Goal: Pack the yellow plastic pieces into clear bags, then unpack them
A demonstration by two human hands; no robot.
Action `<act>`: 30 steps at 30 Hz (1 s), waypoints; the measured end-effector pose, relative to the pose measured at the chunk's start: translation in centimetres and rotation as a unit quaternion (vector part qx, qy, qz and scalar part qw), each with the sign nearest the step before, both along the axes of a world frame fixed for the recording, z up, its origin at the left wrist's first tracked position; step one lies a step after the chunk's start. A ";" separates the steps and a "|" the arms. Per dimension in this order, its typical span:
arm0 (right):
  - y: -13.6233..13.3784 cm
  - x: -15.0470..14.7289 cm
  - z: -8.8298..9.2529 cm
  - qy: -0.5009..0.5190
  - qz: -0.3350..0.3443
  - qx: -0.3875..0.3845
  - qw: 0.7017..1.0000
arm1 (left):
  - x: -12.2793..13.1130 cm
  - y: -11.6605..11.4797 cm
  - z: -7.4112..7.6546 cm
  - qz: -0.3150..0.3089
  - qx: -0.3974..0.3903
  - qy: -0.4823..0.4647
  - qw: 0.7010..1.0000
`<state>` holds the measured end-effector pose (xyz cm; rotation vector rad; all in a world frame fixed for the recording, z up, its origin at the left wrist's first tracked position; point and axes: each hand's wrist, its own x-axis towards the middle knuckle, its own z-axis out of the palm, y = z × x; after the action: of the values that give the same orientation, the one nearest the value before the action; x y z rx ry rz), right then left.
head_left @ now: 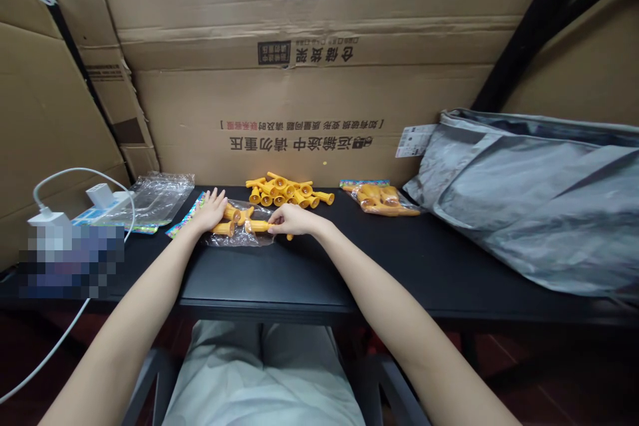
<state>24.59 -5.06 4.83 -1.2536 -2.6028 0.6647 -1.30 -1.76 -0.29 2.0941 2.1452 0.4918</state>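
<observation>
A clear plastic bag [239, 239] with a colourful header lies flat on the black table, with several yellow toy horns [224, 229] in it. My left hand [210, 212] rests on the bag's header end, fingers spread. At the other end of the bag, my right hand [289, 219] pinches the narrow end of a yellow toy horn [258, 226]. Whether this horn is fully inside the bag I cannot tell. Just behind the hands lies a loose pile of the same yellow toy horns [285, 192].
A filled bag of horns [382, 200] lies right of the pile, beside a large grey fabric bag [499, 200]. Stacked clear bags [160, 196], a white charger [50, 223] and its cable are on the left. A cardboard sheet [299, 100] stands behind the table.
</observation>
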 end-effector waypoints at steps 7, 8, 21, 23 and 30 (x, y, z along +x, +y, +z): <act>0.7 2.6 1.0 -0.039 -0.012 -0.071 0.997 | 0.0 0.1 -0.1 0.000 0.000 0.011 1.000; 0.8 2.8 1.1 -0.040 -0.012 -0.075 0.996 | -0.1 0.1 -0.1 0.001 0.002 0.013 1.000; 1.3 -1.0 -2.8 0.171 -0.062 0.040 0.982 | 0.1 0.4 -0.4 -0.007 0.017 -0.072 0.997; 1.5 -1.4 -3.6 0.197 -0.053 0.044 0.978 | 0.0 0.8 -0.6 -0.012 0.024 -0.113 0.993; 2.0 -2.2 -4.9 0.265 0.015 0.044 0.963 | 0.3 0.5 0.0 0.006 0.019 -0.163 0.986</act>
<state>22.35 -3.04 -0.07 -0.8607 -2.1816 0.7575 -0.98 -1.24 -0.30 1.8636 1.9750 0.8180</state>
